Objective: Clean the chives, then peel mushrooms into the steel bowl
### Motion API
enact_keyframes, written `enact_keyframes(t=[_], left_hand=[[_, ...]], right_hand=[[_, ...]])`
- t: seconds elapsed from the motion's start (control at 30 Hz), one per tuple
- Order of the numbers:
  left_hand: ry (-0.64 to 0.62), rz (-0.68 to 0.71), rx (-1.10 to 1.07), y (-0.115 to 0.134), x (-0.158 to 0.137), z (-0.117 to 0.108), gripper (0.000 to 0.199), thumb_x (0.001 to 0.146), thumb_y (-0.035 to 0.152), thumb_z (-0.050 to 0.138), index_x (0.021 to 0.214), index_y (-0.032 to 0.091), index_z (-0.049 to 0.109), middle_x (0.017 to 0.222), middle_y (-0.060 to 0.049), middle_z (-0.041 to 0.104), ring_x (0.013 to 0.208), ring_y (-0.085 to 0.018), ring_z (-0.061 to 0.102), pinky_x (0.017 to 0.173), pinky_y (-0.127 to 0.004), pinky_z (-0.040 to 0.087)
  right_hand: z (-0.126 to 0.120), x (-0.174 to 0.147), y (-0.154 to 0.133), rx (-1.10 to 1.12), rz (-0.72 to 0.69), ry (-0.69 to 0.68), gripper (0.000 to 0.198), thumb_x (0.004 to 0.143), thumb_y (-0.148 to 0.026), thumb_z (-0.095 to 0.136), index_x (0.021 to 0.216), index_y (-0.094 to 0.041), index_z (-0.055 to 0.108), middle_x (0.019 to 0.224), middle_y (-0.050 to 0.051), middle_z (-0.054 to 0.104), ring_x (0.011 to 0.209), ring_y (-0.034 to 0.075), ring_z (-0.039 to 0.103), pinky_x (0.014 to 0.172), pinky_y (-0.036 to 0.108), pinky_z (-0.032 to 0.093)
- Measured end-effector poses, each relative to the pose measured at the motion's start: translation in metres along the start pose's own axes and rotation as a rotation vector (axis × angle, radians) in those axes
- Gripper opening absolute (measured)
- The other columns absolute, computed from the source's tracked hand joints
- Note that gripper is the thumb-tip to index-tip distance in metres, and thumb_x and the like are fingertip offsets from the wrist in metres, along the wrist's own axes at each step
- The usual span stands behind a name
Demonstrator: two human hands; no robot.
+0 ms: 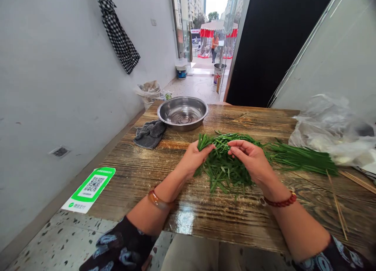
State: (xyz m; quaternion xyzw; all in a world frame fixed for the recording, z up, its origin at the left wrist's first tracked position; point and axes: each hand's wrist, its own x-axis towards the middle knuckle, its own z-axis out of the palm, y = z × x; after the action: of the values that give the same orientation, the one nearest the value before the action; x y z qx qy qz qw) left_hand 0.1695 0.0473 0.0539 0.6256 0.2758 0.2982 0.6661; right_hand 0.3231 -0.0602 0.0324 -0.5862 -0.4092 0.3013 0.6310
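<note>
My left hand (190,159) is closed around a small bunch of green chives (203,141), whose ends stick up above the fist. Just to the right, my right hand (255,161) has its thumb and fingertips pinched together. Whatever thin thing they hold, if any, is too small to make out. Between and beneath both hands lies a loose pile of chives (229,175) on the wooden table (135,175). Past my right hand, a longer bundle of chives (305,157) lies flat, its leaves roughly side by side.
A steel basin (183,126) stands at the table's far edge, with a grey cloth (150,134) beside it. A green QR-code card (89,188) lies front left. At right are clear plastic bags (326,126) and thin wooden sticks (337,208). Walls flank the table.
</note>
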Motion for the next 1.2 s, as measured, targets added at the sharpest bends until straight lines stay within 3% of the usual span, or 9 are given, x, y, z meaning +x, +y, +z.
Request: enact_keyframes(t=[0.13,0.23,0.3,0.47,0.63,0.77,0.93,1.07,1.2], left_hand=[[0.086,0.090,-0.055,0.006,0.003,-0.004,0.025,0.070,0.037,0.073,0.077,0.014,0.069,0.074,-0.002,0.064,0.069,-0.011,0.053,0.065,-0.022,0.040],[0.014,0.111,-0.033,0.007,0.002,-0.003,0.028,0.073,0.038,0.071,0.086,0.014,0.070,0.089,-0.006,0.069,0.085,-0.016,0.058,0.080,-0.025,0.044],[-0.075,0.101,0.036,0.006,0.001,-0.002,0.029,0.075,0.039,0.068,0.087,0.014,0.069,0.087,-0.006,0.069,0.083,-0.016,0.060,0.078,-0.026,0.045],[-0.181,0.006,0.166,0.001,-0.004,0.003,0.025,0.078,0.041,0.064,0.077,0.016,0.058,0.059,0.003,0.056,0.046,-0.009,0.049,0.045,-0.021,0.035],[-0.231,0.009,0.151,0.003,-0.005,0.004,0.030,0.075,0.041,0.067,0.066,0.016,0.055,0.054,0.005,0.049,0.047,-0.006,0.038,0.046,-0.020,0.028],[-0.148,-0.056,-0.001,0.005,-0.001,0.000,0.031,0.070,0.042,0.073,0.073,0.015,0.057,0.052,0.008,0.040,0.046,-0.005,0.030,0.044,-0.020,0.023],[0.021,-0.086,-0.185,0.008,0.005,-0.008,0.035,0.067,0.043,0.076,0.072,0.017,0.052,0.052,0.009,0.038,0.042,-0.003,0.030,0.040,-0.018,0.020],[0.015,-0.104,-0.302,0.010,0.006,-0.010,0.035,0.070,0.045,0.073,0.077,0.017,0.053,0.056,0.007,0.045,0.040,-0.003,0.034,0.038,-0.017,0.024],[-0.021,-0.098,-0.313,0.008,0.006,-0.010,0.033,0.070,0.038,0.074,0.081,0.013,0.057,0.059,0.006,0.047,0.042,-0.003,0.037,0.040,-0.017,0.029]], right_hand=[[0.000,-0.002,-0.004,-0.270,-0.131,-0.092,0.020,0.084,-0.032,0.057,0.098,-0.020,0.067,0.088,0.005,0.070,0.080,0.018,0.065,0.075,0.034,0.051],[0.006,-0.008,-0.010,-0.436,-0.297,-0.257,0.018,0.087,-0.023,0.052,0.095,-0.022,0.068,0.092,0.004,0.070,0.085,0.018,0.064,0.079,0.033,0.050],[0.010,-0.012,-0.013,-0.470,-0.385,-0.332,0.020,0.088,-0.021,0.049,0.097,-0.023,0.067,0.095,0.004,0.070,0.089,0.018,0.064,0.082,0.034,0.049],[0.015,-0.016,-0.007,-0.539,-0.381,-0.163,0.014,0.086,-0.022,0.052,0.098,-0.023,0.060,0.090,0.003,0.069,0.077,0.017,0.065,0.072,0.030,0.051],[0.008,-0.010,-0.002,-0.561,-0.346,0.015,0.009,0.085,-0.030,0.057,0.090,-0.023,0.059,0.079,0.002,0.066,0.067,0.016,0.061,0.062,0.029,0.049],[-0.006,-0.001,-0.002,-0.533,-0.316,0.178,0.014,0.086,-0.030,0.055,0.094,-0.022,0.062,0.079,0.002,0.066,0.068,0.016,0.060,0.064,0.028,0.048],[-0.022,0.009,0.009,-0.643,-0.371,0.090,0.019,0.089,-0.030,0.051,0.096,-0.022,0.067,0.090,0.005,0.069,0.080,0.019,0.063,0.072,0.032,0.048],[-0.024,0.012,0.018,-0.895,-0.423,-0.015,0.020,0.090,-0.030,0.052,0.098,-0.022,0.069,0.097,0.008,0.068,0.092,0.023,0.061,0.081,0.037,0.046],[-0.020,0.008,0.017,-1.125,-0.406,-0.024,0.018,0.085,-0.034,0.060,0.093,-0.023,0.071,0.097,0.009,0.067,0.092,0.026,0.058,0.077,0.040,0.043]])
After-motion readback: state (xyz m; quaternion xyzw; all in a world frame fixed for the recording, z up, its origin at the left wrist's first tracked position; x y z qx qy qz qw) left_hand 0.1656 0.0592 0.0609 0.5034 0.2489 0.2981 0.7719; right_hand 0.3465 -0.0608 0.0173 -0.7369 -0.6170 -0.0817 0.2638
